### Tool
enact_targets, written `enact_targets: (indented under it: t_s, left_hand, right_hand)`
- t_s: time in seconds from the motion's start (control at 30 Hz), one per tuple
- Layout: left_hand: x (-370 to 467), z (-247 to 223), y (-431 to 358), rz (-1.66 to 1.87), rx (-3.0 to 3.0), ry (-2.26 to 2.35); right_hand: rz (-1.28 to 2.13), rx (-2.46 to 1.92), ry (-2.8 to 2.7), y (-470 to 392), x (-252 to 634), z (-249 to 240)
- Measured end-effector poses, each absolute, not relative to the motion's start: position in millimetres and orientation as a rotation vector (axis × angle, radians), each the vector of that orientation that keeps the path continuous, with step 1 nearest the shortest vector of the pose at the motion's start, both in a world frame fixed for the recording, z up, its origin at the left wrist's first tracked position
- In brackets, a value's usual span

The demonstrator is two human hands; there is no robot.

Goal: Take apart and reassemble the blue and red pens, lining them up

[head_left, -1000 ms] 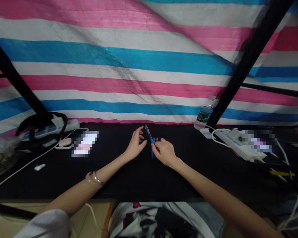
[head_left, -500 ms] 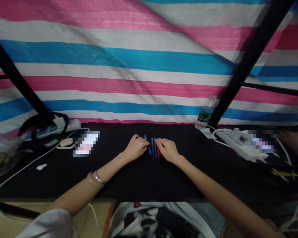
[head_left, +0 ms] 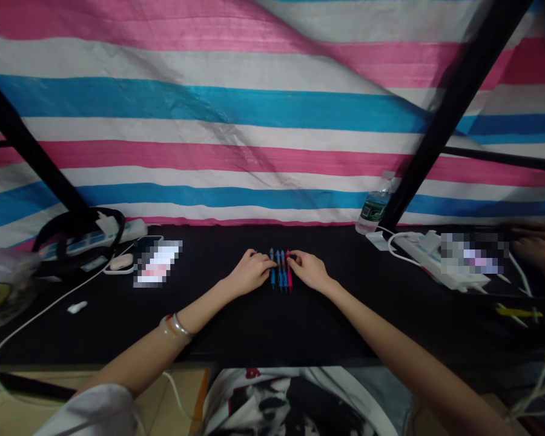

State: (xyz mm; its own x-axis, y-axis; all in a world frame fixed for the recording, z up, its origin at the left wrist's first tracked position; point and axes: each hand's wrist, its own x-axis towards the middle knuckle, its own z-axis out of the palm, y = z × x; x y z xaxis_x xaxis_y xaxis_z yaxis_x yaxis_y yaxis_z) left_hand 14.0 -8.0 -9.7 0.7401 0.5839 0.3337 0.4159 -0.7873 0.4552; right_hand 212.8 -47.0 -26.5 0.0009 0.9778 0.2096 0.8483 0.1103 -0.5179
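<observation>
Several slim pens lie side by side on the black table [head_left: 272, 327], pointing away from me. Left in the row is a blue pen [head_left: 273, 280], with blue pens [head_left: 281, 280] in the middle and a pink pen [head_left: 289, 280] at the right end. My left hand [head_left: 251, 272] rests at the row's left side, its fingers curled and its fingertips on the leftmost blue pen. A small blue tip shows behind its knuckles; the rest of that thing is hidden. My right hand [head_left: 312, 270] has its thumb and bent forefinger at the upper part of the pink pen.
Left of the hands are a phone [head_left: 158, 264], an earphone case [head_left: 121, 261], a white earphone [head_left: 77, 307] and a power strip [head_left: 134, 230]. A water bottle [head_left: 373, 209] and another power strip [head_left: 449, 266] stand on the right. Another person's hand [head_left: 538, 245] is at the far right.
The pens have gone from slanted and bunched to straighter and more evenly lined up. My right hand has shifted slightly, baring more of the pink pen.
</observation>
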Motion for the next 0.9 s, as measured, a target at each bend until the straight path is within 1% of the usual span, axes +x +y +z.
enact_targets:
  t_s: [0.3, 0.57, 0.9]
  left_hand:
    - [15.4, -8.7, -11.1, 0.559, 2.691, 0.832]
    - [15.8, -8.6, -10.3, 0.569, 2.649, 0.759]
    - [17.0, -4.1, -13.0, 0.569, 2.620, 0.738]
  right_hand:
    - [0.330, -1.789, -1.930, -48.0, 213.5, -23.1]
    - [0.343, -1.767, -1.934, -48.9, 213.2, -21.5]
    - [0.274, -1.752, -1.962, -47.9, 212.8, -24.0]
